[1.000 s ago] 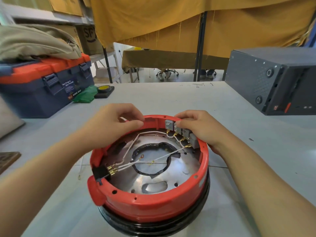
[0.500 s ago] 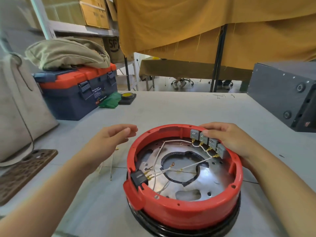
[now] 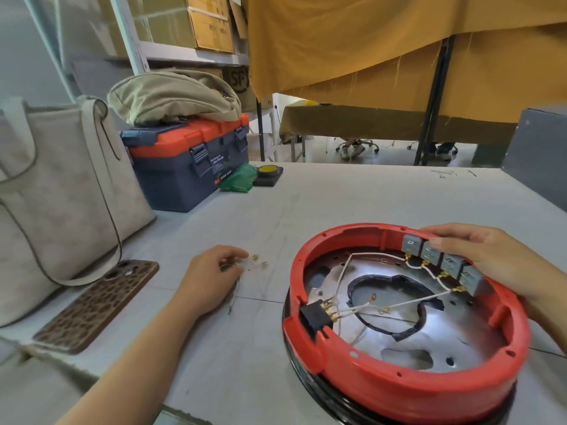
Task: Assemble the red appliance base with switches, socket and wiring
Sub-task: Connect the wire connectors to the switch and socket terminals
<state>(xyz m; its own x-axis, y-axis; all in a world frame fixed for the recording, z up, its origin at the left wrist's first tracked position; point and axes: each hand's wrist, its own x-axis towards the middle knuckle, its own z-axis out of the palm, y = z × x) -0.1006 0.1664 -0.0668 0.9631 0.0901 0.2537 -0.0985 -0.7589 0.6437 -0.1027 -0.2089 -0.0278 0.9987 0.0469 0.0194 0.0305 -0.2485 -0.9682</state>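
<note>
The round red appliance base (image 3: 383, 381) lies upside down on the grey table at the right, its metal plate showing inside. A row of grey switches (image 3: 441, 262) sits along its far right inner wall, joined by white wires (image 3: 411, 302) to a black socket (image 3: 314, 317) at the near left rim. My right hand (image 3: 487, 256) rests on the far right rim, fingers on the switches. My left hand (image 3: 214, 277) is on the table left of the base, fingertips pinching loose white wires with brass terminals (image 3: 257, 262).
A phone in a brown patterned case (image 3: 98, 305) lies at the left, beside a beige tote bag (image 3: 55, 194). A blue and orange toolbox (image 3: 187, 167) with a khaki bag on top stands behind. A dark grey box (image 3: 540, 161) is at the far right.
My left hand left the base's rim and moved left onto the table, closing on the loose wires. The view swung left. My right hand stayed on the switches.
</note>
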